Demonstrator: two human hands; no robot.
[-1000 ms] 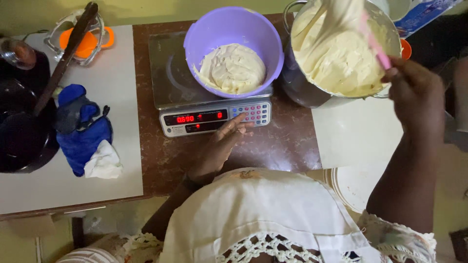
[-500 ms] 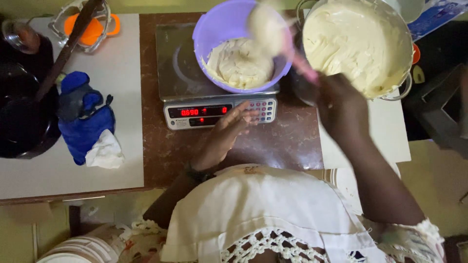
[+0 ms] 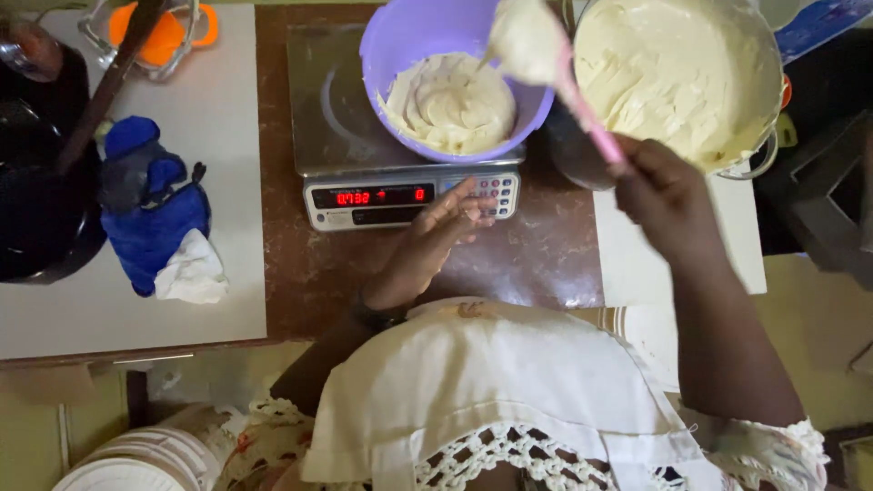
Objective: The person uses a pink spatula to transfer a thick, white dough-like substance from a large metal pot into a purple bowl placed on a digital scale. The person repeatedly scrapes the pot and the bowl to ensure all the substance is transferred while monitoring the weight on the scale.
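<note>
Head view shows the right hand (image 3: 668,186) closed around a pink spatula (image 3: 555,64) loaded with pale batter, held over the purple bowl (image 3: 391,41) on the scale (image 3: 318,118). Left hand (image 3: 427,245) rests with fingers loosely spread against the scale's front panel.

Scale (image 3: 400,195): brushed metal platform, matt, with grey plastic front; bowl (image 3: 400,41): smooth purple plastic; pot (image 3: 759,150): shiny metal; batter (image 3: 677,68): thick, creamy, soft sheen; spatula (image 3: 587,114): pink plastic handle; counter (image 3: 536,259): polished brown stone, glossy; cloth (image 3: 150,218): blue fabric, matt.
</note>
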